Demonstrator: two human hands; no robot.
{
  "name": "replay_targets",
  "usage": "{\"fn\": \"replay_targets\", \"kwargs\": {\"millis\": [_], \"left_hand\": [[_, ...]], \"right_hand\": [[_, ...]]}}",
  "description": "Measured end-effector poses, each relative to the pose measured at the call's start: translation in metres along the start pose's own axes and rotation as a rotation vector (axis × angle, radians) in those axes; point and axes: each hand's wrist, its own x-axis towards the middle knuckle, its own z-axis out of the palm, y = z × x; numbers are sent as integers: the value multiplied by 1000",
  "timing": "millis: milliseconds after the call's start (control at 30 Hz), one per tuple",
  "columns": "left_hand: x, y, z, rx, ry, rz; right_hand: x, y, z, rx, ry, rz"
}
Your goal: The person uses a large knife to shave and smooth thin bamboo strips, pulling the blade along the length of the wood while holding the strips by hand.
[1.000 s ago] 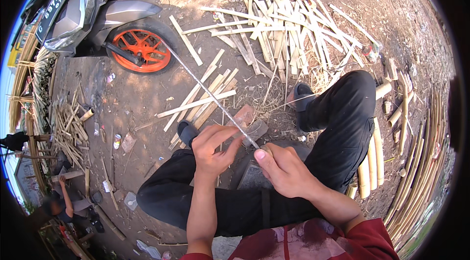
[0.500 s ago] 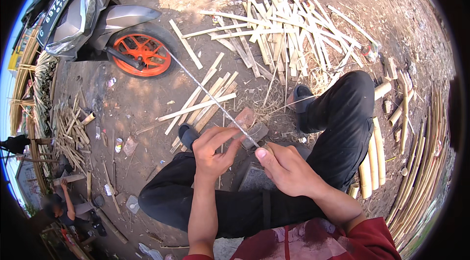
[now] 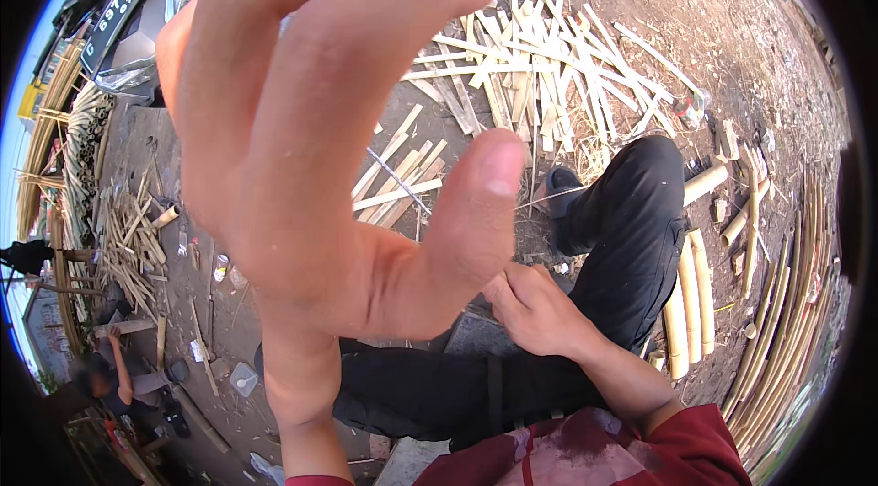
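Observation:
My left hand (image 3: 302, 111) is raised close to the head view, its fingers bent and spread apart from the thumb with nothing between them. It covers much of the scene, including the motorcycle's front wheel. Lower down, in front of my lap, my right hand (image 3: 540, 312) is closed, its fingertips partly hidden by the left hand. A thin, straight, grey-white cord (image 3: 399, 181) shows behind the left hand, and its near end runs toward my right hand. Between my legs lies a grey block (image 3: 480, 336).
A heap of split bamboo strips (image 3: 540, 65) lies ahead, with a smaller pile (image 3: 402, 170) nearer. Thick bamboo lengths (image 3: 686, 308) and long poles (image 3: 773, 331) lie at right. A motorcycle (image 3: 137, 20) stands far left; a person (image 3: 114, 381) sits lower left, beside bamboo scraps (image 3: 128, 248).
My left hand has lifted away from beside the cord, up and toward the camera, and its fingers have spread. My right hand has hardly moved.

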Motion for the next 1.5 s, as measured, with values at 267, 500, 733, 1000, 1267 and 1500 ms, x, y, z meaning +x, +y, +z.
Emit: {"fn": "replay_targets", "kwargs": {"millis": [267,500,733,1000,1267,1500], "left_hand": [[-18,-4,48,-2,-434,52],[-93,-51,94,-2,-548,-218],[-51,-57,74,-10,-604,-132],[-93,-27,94,-357,-282,-55],[-109,-19,123,-250,-165,-72],[-109,-20,122,-308,-186,-40]], "right_hand": [[6,-6,6,-109,-28,51],[6,8,12,-115,-94,-8],[17,34,-8,20,-133,49],[49,25,-35,-201,-183,-13],[65,20,-22,-349,-88,18],[71,38,-15,-336,-127,43]]}}
